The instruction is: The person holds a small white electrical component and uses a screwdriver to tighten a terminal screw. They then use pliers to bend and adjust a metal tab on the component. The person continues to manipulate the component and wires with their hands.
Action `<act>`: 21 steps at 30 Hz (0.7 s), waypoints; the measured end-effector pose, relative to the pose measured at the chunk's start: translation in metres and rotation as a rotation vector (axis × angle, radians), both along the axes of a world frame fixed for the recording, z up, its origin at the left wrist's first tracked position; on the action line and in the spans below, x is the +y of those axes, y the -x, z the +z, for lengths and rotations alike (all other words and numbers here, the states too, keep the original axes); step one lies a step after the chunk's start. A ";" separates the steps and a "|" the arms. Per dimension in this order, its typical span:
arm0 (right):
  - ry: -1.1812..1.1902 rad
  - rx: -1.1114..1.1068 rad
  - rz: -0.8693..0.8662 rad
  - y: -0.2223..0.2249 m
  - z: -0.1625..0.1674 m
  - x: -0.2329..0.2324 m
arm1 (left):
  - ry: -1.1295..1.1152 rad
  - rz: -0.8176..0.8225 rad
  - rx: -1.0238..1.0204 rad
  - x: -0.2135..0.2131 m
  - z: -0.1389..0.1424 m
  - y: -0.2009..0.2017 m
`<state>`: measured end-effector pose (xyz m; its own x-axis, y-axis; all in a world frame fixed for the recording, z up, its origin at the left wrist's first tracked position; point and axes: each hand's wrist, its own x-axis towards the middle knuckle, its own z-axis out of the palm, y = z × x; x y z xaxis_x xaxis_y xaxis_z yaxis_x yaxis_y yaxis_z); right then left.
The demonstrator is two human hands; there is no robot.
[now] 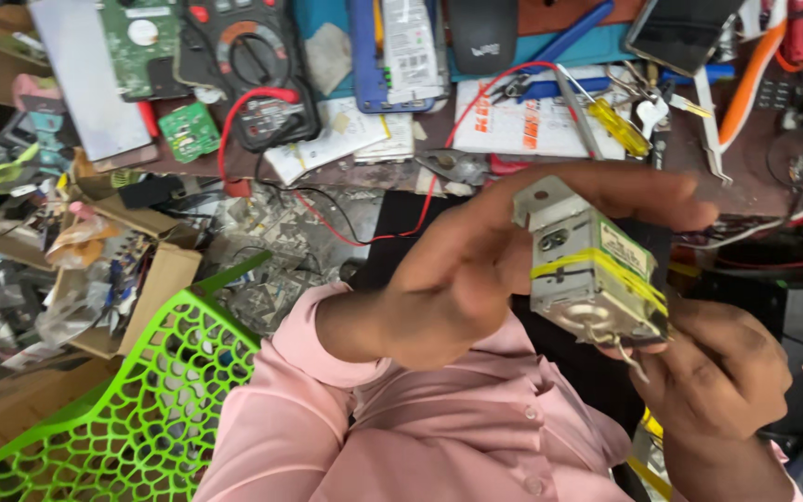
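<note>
desk (pixel 745 177) cluttered with tools, multimeter (pixel 253 70), circuit boards | green mesh chair (pixel 151 409) at lower left | left hand (pixel 476 270) clamped on small metal transformer (pixel 592 274) with yellow tape, held over lap | right hand (pixel 722 372) gripped on its underside

I count one metal transformer (pixel 592 279) between my two hands (pixel 476 270) (pixel 722 372); two green circuit boards (pixel 190 131); one multimeter (pixel 253 65); one green chair (pixel 141 418).
</note>
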<state>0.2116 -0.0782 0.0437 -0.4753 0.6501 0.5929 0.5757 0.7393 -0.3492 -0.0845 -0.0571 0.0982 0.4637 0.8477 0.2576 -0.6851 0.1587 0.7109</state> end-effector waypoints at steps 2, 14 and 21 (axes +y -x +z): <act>0.047 0.080 0.106 0.010 0.001 0.007 | -0.074 0.050 0.128 -0.005 0.008 0.010; -0.049 -0.016 0.177 0.029 -0.037 0.019 | -0.089 0.031 0.186 0.015 -0.014 0.007; 0.069 0.044 0.214 0.023 -0.026 0.026 | 0.052 -0.010 -0.016 0.036 -0.033 -0.024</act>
